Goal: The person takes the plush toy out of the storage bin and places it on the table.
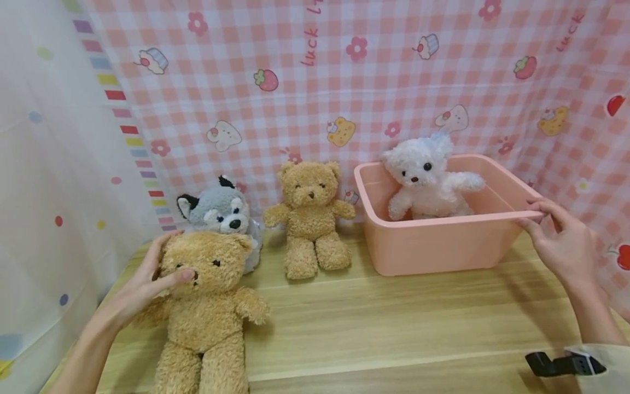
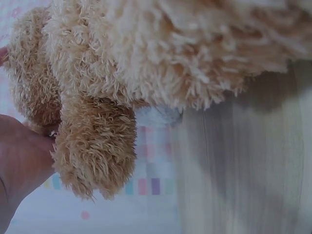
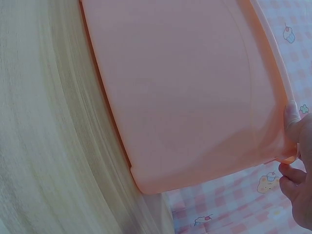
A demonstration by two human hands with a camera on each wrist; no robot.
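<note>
My left hand [image 1: 147, 287] grips the head of a large tan teddy bear [image 1: 205, 320], thumb across its muzzle and fingers behind the head. In the left wrist view the bear's curly fur [image 2: 97, 146] fills much of the frame. At the right, my right hand [image 1: 563, 238] pinches the near right corner of a pink plastic bin [image 1: 443, 246], thumb on the outside of its rim. A white teddy bear [image 1: 428, 186] sits inside the bin, its lower part partly hidden by the front wall. The right wrist view shows the bin's side [image 3: 185, 97] close up.
Behind the large bear sits a grey and white husky plush [image 1: 221, 210], partly covered. A smaller tan teddy bear [image 1: 312, 219] sits between it and the bin. All stand on a wooden table [image 1: 374, 328], with a pink checked curtain [image 1: 305, 104] close behind.
</note>
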